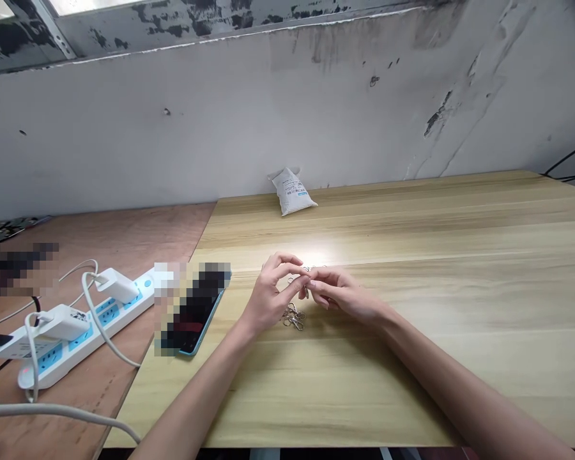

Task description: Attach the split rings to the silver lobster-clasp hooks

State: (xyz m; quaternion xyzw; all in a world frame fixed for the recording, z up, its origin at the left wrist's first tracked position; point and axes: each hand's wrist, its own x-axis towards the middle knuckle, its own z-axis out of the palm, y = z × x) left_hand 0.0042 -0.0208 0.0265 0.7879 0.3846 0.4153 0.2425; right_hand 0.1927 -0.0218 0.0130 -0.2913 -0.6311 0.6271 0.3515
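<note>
Both of my hands meet above the light wooden table [441,358], fingertips pinched together. Between them my left hand [274,289] and my right hand [341,291] grip a small silvery metal clasp [307,292], mostly covered by the fingers. Just below my left fingertips lies a small heap of metal clasps and rings [294,317]. A few more metal rings [315,268] lie beyond the hands, partly hidden behind the fingers.
A white plastic packet [293,193] leans near the wall. Left of my left arm lies a phone [199,310] with a blue edge. On the reddish board [119,223] are a white power strip [71,350], plugged-in chargers [117,285] and loose cables [60,411].
</note>
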